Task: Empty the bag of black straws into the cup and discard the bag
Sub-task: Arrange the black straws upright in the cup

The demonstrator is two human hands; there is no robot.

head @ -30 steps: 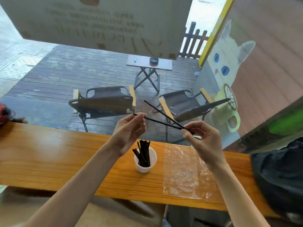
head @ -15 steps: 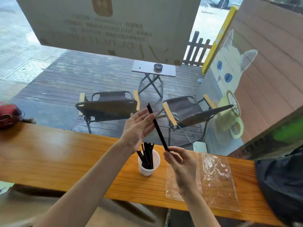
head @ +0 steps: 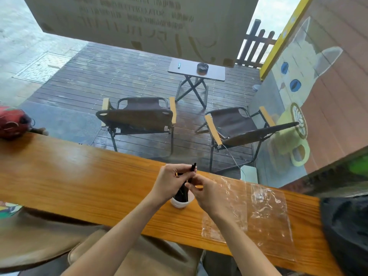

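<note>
A small white cup stands on the wooden counter, with several black straws upright inside it. Both hands hover directly over the cup. My left hand and my right hand pinch a black straw whose top sticks up between the fingers and whose lower end goes down into the cup. The clear plastic bag lies flat and crumpled on the counter to the right of the cup, with no straws visible in it.
A red object rests on the counter's far left end. A dark bag or cloth covers its right end. Beyond the glass are two folding chairs and a small table on a deck.
Both hands dropped from chest height down onto the cup. The straws went from held out level, to tilted upright, to standing in the cup.
</note>
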